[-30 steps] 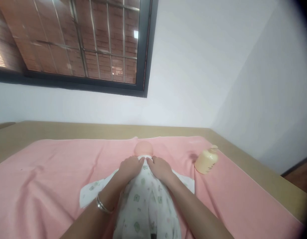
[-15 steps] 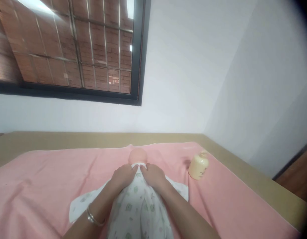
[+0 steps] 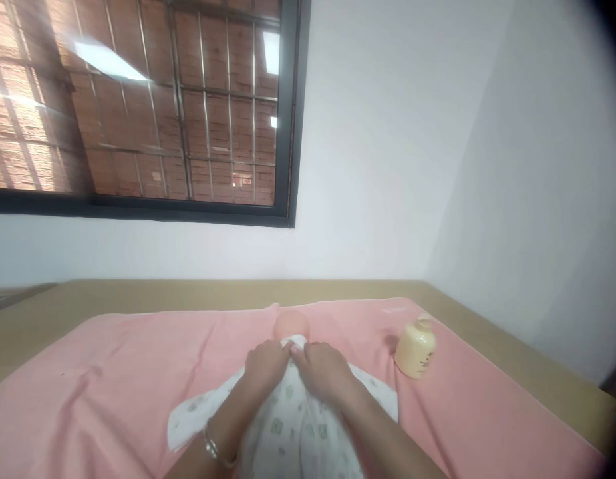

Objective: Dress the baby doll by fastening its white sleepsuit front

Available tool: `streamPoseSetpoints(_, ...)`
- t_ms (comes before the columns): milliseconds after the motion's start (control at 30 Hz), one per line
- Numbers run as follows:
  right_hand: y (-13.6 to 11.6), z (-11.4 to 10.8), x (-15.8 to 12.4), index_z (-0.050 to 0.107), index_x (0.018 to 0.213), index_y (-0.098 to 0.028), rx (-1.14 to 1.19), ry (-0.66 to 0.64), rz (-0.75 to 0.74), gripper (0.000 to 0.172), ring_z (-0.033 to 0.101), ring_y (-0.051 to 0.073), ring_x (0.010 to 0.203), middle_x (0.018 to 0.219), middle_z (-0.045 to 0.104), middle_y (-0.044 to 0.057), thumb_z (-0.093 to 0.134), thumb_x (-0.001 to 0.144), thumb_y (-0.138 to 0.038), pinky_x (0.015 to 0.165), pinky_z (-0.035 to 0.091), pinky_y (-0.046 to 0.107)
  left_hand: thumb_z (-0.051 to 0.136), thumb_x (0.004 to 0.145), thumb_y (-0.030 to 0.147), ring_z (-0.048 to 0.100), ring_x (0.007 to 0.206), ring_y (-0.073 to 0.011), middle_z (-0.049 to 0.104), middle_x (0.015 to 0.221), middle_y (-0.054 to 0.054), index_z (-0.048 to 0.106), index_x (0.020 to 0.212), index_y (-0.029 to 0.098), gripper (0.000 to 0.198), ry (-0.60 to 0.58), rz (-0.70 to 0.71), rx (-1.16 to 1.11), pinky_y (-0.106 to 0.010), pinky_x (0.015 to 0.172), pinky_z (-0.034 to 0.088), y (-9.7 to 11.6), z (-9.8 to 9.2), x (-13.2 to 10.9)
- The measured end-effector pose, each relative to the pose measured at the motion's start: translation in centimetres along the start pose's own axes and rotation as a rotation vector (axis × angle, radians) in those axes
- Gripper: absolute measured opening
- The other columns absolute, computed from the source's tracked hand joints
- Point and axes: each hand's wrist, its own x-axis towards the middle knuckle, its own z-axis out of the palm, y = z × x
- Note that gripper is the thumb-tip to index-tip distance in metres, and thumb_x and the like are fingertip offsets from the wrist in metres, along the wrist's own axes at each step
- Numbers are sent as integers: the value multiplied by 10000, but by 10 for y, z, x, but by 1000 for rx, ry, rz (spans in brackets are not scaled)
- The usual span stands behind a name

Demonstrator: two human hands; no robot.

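Left hand (image 3: 268,364) and right hand (image 3: 325,369) grasp the gown (image 3: 288,426)
I pinch it near the doll (image 3: 291,323); the bottle (image 3: 415,349) sits apart.

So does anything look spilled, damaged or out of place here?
I see no spill or damage. Only the pink cloth looks untidy: it's rumpled into folds at the near left, flatter toward the far side.

ok so on my feed I'm counting one left hand (image 3: 267,366) and one right hand (image 3: 324,369) (two total), plus one bracelet (image 3: 214,450), one printed white garment (image 3: 289,432), one round pinkish head (image 3: 291,324), one cream bottle (image 3: 415,349), one pink cloth (image 3: 153,359) and one window (image 3: 148,133).
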Motion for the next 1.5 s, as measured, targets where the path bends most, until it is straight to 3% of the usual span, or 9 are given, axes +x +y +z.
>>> streamPoseSetpoints(133, 9, 9, 13, 657, 964, -135, 45, -49, 56, 683, 621, 274, 865, 955, 668, 175, 116, 931, -550, 719, 420, 354, 297, 933, 295, 646, 810, -278, 680, 867, -149, 677, 868, 126, 421, 161, 16, 189, -380, 704, 435, 11, 6, -5)
streamPoseSetpoints(233, 19, 12, 21, 667, 959, -125, 144, -122, 85, 631, 619, 261, 921, 1011, 665, 173, 143, 945, -477, 741, 424, 336, 331, 914, 249, 646, 802, -275, 680, 848, -158, 682, 835, 114, 385, 195, 20, 193, -383, 716, 429, 15, 8, -6)
streamPoseSetpoints(500, -3, -5, -4, 657, 838, -168, -7, -33, -23, 475, 611, 215, 777, 857, 676, 115, 242, 941, -375, 651, 391, 283, 228, 930, 405, 641, 873, -254, 684, 975, -145, 672, 937, 146, 514, 15, -73, -105, -356, 722, 455, -4, 0, 0)
streamPoseSetpoints(700, 9, -1, 9, 666, 908, -148, 42, -73, 54, 559, 618, 240, 825, 937, 676, 146, 178, 951, -416, 671, 401, 310, 409, 860, 282, 647, 822, -255, 688, 901, -140, 679, 865, 150, 301, 25, -15, 117, -366, 730, 452, 10, -6, -12)
streamPoseSetpoints(800, 13, 0, 12, 666, 901, -136, 79, -100, 61, 559, 621, 235, 825, 941, 677, 152, 186, 947, -419, 665, 403, 302, 329, 895, 314, 646, 860, -271, 682, 962, -157, 676, 924, 141, 388, 54, -3, 100, -387, 744, 455, 8, -2, -8)
streamPoseSetpoints(967, 0, -4, -1, 669, 867, -164, 0, -31, 16, 475, 613, 223, 781, 879, 683, 128, 244, 930, -367, 649, 393, 291, 205, 923, 461, 624, 981, -267, 663, 1083, -160, 651, 1047, 138, 564, -72, -34, -132, -369, 805, 452, -7, -5, -3)
streamPoseSetpoints(1167, 7, -2, 9, 671, 891, -142, 59, -91, 70, 534, 624, 234, 802, 938, 678, 157, 206, 936, -401, 645, 405, 298, 398, 829, 246, 648, 840, -268, 690, 934, -143, 664, 871, 139, 290, -28, -5, 66, -353, 709, 455, 5, -22, -16)
streamPoseSetpoints(1400, 3, -2, 2, 659, 901, -164, 18, -71, 36, 437, 617, 221, 803, 924, 683, 128, 279, 919, -378, 661, 402, 287, 242, 893, 519, 649, 893, -261, 686, 1015, -158, 662, 969, 145, 568, -83, -25, -179, -338, 737, 464, -14, -5, 4)
streamPoseSetpoints(1500, 2, -2, 0, 655, 901, -176, 2, -56, 17, 442, 616, 227, 815, 910, 683, 117, 267, 924, -388, 674, 405, 297, 284, 892, 484, 651, 899, -260, 691, 994, -163, 667, 951, 138, 520, -87, -27, -143, -334, 753, 461, -13, -8, -1)
